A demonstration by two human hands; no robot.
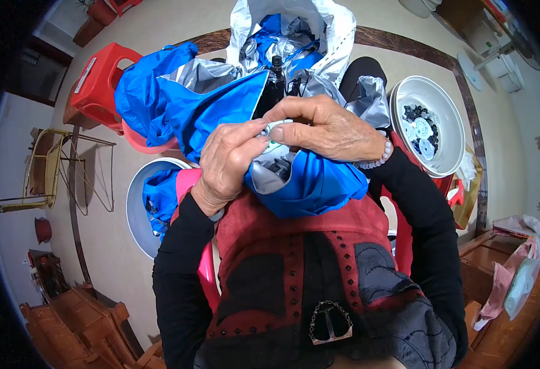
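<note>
My left hand (222, 165) and my right hand (331, 130) meet in front of my chest, fingers closed in a pinch. Between them is a small pale piece (277, 136) with a green spot, mostly hidden by the fingertips. Right under it, blue fabric with a silver lining (310, 187) lies bunched on my lap, its silver side folded up near my fingers. More blue and silver fabric (217, 104) spreads to the left, beyond my left hand. A black upright rod-like part (276, 74) stands just past my hands; its kind is unclear.
Ahead stands a white sack (343, 40) stuffed with blue and silver fabric. At right, a white bowl (453, 111) holds dark small parts and pale discs. A grey-white basin (136, 212) with blue fabric sits left, near a red plastic stool (94, 86). Wooden furniture (85, 323) stands behind left.
</note>
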